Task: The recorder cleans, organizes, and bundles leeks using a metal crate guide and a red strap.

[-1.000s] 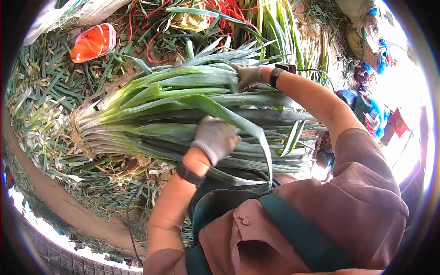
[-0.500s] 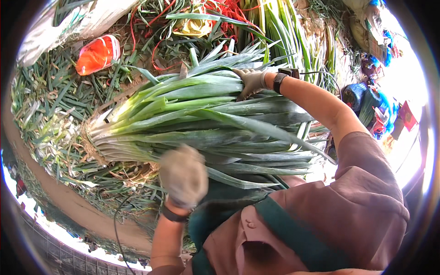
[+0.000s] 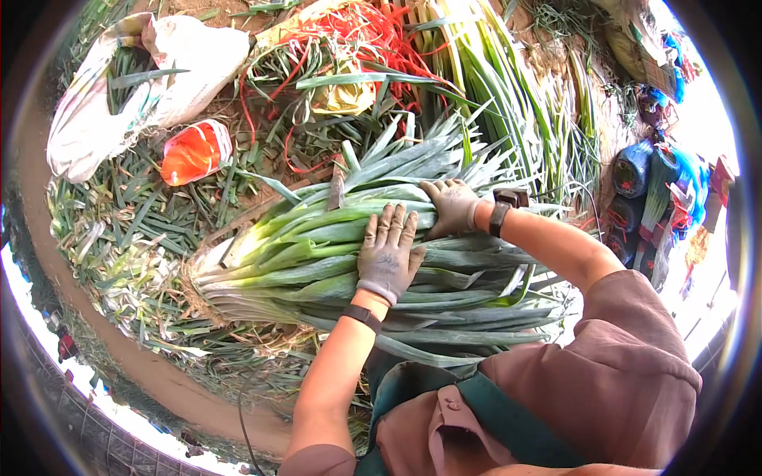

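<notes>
A large bundle of long green onions point(image 3: 317, 266) lies across the middle, its pale root ends to the left and its dark green leaves spreading right. My left hand point(image 3: 389, 258), in a grey glove, rests flat on top of the leaves with the fingers stretched out. Just beyond it to the right, my gloved right hand point(image 3: 454, 208) presses on the upper side of the bundle, thumb and fingers apart. Neither hand is wrapped around a stalk. A thin brown wooden strip point(image 3: 337, 186) stands against the far side of the bundle.
Cut leaves and peelings point(image 3: 127, 246) cover the ground at left. Farther off are a white sack point(image 3: 190, 67), an orange-red plastic container point(image 3: 194, 152), tangled red ties point(image 3: 381, 40) and more green onions point(image 3: 500, 87). Blue-wrapped bundles point(image 3: 655, 178) stand at right.
My left hand has come up from the near side of the bundle and now lies flat on the leaves. My right hand stays on the bundle's far side. The view has shifted slightly.
</notes>
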Available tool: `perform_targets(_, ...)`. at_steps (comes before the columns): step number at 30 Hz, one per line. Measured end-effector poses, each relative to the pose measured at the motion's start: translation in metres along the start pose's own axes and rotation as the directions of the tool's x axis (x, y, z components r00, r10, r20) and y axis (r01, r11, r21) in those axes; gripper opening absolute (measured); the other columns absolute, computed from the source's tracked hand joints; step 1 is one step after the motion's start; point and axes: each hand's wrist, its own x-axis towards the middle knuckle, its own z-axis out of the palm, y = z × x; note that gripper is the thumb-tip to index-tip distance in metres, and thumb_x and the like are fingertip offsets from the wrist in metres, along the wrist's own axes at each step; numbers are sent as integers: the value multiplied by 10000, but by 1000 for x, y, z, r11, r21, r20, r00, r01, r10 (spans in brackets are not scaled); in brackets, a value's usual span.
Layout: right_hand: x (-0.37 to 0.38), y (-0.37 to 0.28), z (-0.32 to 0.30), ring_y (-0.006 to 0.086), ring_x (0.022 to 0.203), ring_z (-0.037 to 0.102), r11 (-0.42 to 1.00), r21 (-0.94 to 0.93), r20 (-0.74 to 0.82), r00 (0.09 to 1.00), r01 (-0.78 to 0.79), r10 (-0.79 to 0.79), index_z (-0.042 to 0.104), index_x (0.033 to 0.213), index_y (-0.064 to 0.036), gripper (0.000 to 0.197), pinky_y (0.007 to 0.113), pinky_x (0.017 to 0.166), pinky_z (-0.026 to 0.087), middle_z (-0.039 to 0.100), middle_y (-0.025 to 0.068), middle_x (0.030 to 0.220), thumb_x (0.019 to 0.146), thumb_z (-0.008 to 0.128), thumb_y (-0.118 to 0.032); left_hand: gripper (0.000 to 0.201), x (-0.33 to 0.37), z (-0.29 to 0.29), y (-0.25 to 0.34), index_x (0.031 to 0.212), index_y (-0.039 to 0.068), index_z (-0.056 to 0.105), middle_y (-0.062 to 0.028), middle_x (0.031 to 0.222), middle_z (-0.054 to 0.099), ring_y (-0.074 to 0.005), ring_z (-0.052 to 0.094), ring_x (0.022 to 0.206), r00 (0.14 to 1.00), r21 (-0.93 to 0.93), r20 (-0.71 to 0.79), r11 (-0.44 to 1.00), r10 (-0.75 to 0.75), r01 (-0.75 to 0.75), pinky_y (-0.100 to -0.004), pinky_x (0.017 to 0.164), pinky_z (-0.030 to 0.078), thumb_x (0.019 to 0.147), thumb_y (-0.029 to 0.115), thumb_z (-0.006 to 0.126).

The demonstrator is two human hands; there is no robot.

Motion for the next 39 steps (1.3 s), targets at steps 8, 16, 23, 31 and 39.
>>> perform_targets(8,13,3,19,387,1278,452,999,45,-5,1000,-1,1,327,1430,-2,1145,437,1111,301,501,248,1341,550,802,-560,678,4,19,-4,1462,63,362,-189,1537,294,-373,216,1441,986,-19,152,997,-68,72,-505,1180,117,891,380,545)
perform_targets(16,32,11,13,375,1258,462,994,109,47,999,8,-13,381,1383,-17,1090,428,1090,309,523,223,1302,521,808,-530,744,10,32,-8,1480,77,334,-202,1566,223,-423,188,1436,987,24,126,995,-103,101,-604,1145,107,852,375,599)
perform_targets(23,39,25,3,398,1300,430,988,146,198,977,45,-74,300,1435,14,1204,464,1091,294,486,267,1341,528,802,-599,696,20,26,-6,1489,127,345,-203,1547,265,-431,194,1429,938,114,308,985,-157,127,-570,1151,89,882,403,544)
perform_targets(31,155,119,-80,251,928,656,862,403,-50,948,306,-313,665,1112,-48,377,350,850,506,689,144,1042,886,650,-350,698,20,20,-11,1481,125,352,-214,1524,299,-425,240,1409,936,74,305,984,-177,162,-559,1141,121,873,393,566)
perform_targets(39,240,65,-63,336,933,651,807,43,181,790,588,-586,609,1199,-95,381,408,814,533,649,164,1093,946,540,-371,707,21,21,-7,1475,136,359,-194,1524,307,-409,263,1403,956,-59,247,982,-160,179,-556,1138,136,861,401,586)
